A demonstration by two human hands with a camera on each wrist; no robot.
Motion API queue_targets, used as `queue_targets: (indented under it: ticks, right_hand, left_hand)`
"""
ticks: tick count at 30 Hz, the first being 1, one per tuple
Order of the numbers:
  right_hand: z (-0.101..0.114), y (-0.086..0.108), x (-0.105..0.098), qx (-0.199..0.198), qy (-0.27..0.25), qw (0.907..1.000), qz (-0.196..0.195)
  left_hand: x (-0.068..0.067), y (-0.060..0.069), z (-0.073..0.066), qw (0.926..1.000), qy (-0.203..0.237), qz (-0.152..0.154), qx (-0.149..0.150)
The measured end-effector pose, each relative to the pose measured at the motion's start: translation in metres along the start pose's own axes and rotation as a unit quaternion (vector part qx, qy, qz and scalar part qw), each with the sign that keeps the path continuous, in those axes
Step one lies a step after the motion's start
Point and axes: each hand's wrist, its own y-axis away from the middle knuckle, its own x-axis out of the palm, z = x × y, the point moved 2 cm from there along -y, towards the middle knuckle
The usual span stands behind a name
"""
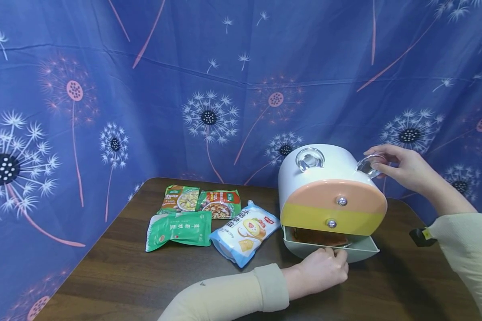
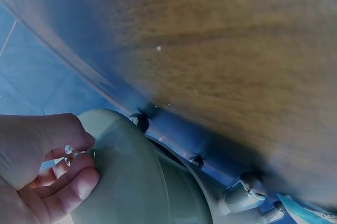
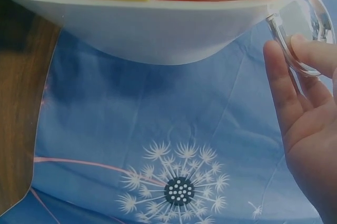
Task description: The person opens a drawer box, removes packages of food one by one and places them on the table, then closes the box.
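A rounded white storage box [image 1: 325, 162] with silver ring-shaped ears stands at the right of the table, its front banded in orange and yellow. Its pale green bottom drawer [image 1: 329, 251] is pulled partway out, and something brownish shows inside. My left hand [image 1: 319, 272] pinches the small silver knob [image 2: 73, 152] on that drawer's front. Up at the box's right side, my right hand [image 1: 403, 167] holds the silver ear [image 3: 308, 34] between thumb and fingers. Two round silver knobs sit on the orange drawer [image 1: 317, 194] and the yellow drawer [image 1: 305, 217], both closed.
Left of the box lies a blue and white spouted pouch [image 1: 247, 232]. Beyond it are a green packet [image 1: 180, 228] and two smaller food packets [image 1: 180, 198]. A black object [image 1: 421, 237] shows beside the right sleeve. A blue dandelion-print cloth [image 1: 164, 111] hangs behind the wooden table [image 1: 116, 267].
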Motion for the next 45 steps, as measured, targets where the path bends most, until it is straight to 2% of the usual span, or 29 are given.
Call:
queue_targets:
  ticks: [7, 14, 25, 34, 41, 45]
  right_hand:
    - [-0.001, -0.001, 0.0, 0.001, -0.004, 1.0, 0.001]
    - [-0.001, 0.0, -0.002, 0.01, 0.001, 0.9999, 0.007]
    - [-0.002, -0.002, -0.002, 0.012, -0.005, 0.9999, 0.007]
    - [-0.004, 0.0, -0.003, 0.01, -0.016, 0.9998, 0.012]
    - [0.0, 0.0, -0.004, 0.011, -0.005, 0.9998, 0.019]
    - [0.0, 0.0, -0.004, 0.007, -0.003, 0.9998, 0.016]
  left_hand:
    - [-0.007, 0.001, 0.001, 1.0, 0.002, 0.002, 0.007]
    - [-0.03, 0.001, 0.009, 0.9998, 0.012, 0.009, 0.01]
    - [-0.02, 0.005, -0.006, 0.9996, 0.017, 0.015, 0.016]
    - [-0.026, 0.007, -0.012, 0.9996, 0.006, 0.014, 0.022]
    - [-0.048, 0.008, -0.003, 0.9996, 0.012, -0.014, 0.021]
    - [-0.052, 0.009, -0.003, 0.9995, 0.016, -0.015, 0.021]
